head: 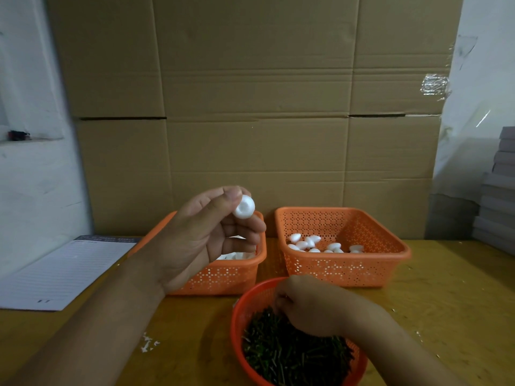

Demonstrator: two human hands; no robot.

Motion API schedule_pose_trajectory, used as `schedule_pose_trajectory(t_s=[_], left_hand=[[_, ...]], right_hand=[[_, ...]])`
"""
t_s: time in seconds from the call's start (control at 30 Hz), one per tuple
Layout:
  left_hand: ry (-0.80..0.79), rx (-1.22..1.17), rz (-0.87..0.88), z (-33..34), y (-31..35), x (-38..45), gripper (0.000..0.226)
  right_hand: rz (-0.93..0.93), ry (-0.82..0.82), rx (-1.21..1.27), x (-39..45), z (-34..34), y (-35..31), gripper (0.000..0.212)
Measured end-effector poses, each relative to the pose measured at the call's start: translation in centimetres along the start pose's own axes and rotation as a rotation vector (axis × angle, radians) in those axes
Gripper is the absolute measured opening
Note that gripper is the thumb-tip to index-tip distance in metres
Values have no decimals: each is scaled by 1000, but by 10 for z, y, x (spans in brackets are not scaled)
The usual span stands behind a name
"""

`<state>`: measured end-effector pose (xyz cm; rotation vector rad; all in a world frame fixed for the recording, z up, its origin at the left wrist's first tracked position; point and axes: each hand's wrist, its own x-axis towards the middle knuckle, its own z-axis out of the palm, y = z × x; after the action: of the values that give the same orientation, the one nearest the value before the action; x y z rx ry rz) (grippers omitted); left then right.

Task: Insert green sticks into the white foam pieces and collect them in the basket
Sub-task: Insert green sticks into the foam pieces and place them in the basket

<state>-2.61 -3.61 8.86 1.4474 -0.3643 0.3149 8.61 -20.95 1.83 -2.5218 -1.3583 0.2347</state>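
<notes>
My left hand [206,238] is raised above the left orange basket [223,277] and pinches a white foam piece [244,207] between thumb and fingertips. More foam pieces lie in that basket, mostly hidden by the hand. My right hand [312,305] reaches down into the round red basket [237,316] of green sticks [289,355], fingers curled into the pile; whether it holds a stick is hidden. The right orange basket [345,263] holds several white foam pieces [309,242].
A lined paper pad [64,271] lies at the left on the wooden table [446,302]. Small white foam crumbs [147,344] lie near the front. A cardboard wall [250,107] stands behind the baskets. Grey stacked boards [498,196] sit at the right.
</notes>
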Motion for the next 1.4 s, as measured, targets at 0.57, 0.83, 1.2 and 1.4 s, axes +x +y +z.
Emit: schedule_pose_trajectory(t_s=[0.57,0.83,1.2,1.4], left_hand=[[23,37,60,1,-7,0,52],[40,85,60,3,-6,-1,48],[42,61,81,5,-7,1,41],[99,157,111,3,-12,1,54]], right_hand=[[-44,25,25,-1,0,0,19],[-52,-17,10,-3,1,0,34],[-77,10,-9,-4,0,-2,34],[-77,2,-20,-5,-1,-4,33]])
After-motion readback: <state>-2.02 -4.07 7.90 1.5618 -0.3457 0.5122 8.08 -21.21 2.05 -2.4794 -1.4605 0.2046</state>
